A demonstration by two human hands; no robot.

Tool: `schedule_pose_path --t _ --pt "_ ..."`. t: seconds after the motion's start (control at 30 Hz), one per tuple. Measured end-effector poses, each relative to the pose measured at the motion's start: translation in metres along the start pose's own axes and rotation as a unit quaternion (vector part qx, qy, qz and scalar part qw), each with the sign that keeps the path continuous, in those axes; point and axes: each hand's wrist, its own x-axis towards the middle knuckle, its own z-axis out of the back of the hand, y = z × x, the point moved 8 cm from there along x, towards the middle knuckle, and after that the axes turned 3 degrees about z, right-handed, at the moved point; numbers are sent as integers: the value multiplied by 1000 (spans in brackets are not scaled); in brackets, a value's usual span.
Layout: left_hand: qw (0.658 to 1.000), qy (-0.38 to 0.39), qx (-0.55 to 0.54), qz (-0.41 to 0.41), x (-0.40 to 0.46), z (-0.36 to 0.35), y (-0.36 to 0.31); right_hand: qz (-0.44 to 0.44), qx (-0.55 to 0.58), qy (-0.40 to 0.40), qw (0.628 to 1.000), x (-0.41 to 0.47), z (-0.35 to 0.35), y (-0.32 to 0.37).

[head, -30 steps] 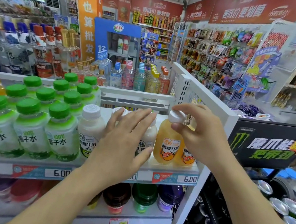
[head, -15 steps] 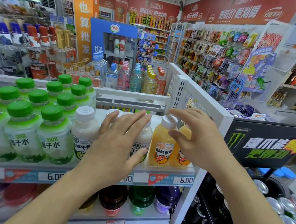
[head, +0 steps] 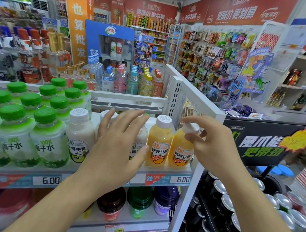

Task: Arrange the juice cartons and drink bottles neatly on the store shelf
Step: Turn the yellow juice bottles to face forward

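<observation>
Two orange juice bottles with white caps stand side by side at the right end of the white store shelf (head: 161, 172). My right hand (head: 214, 148) pinches the white cap of the right orange bottle (head: 180, 150). The left orange bottle (head: 158, 144) stands free beside it. My left hand (head: 119, 146) is spread with straight fingers in front of cream coconut-milk bottles, hiding most of one; another coconut-milk bottle (head: 78, 135) stands to its left. Green-capped coconut water bottles (head: 47, 137) fill the shelf's left part.
A white mesh side panel (head: 191, 100) closes the shelf's right end. Below are dark, green and purple bottles (head: 140, 202). A black rack of drink cans (head: 220, 201) stands to the right. More bottles crowd the rear shelf (head: 129, 81).
My right hand let go of the front orange bottle's cap and moved right to a second orange bottle, which now stands forward beside the first. My left hand stayed spread over the cream bottles.
</observation>
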Motion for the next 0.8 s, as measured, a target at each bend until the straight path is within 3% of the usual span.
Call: schedule_pose_path --t 0.27,0.4,0.53,0.7,0.8 --pt "985 4 -173 -16 -18 1 -39 31 156 -99 982 -26 37 6" --pt "968 50 -237 65 -22 -14 -47 55 233 -104 965 -38 57 24" --pt "872 171 -429 161 -40 -43 -64 31 300 -58 952 -54 40 29" --pt "774 172 -547 268 -74 -60 -55 -43 321 -32 945 -74 6 9" --pt "740 153 -577 309 -86 -61 -45 -91 369 -1 925 -94 -11 -12"
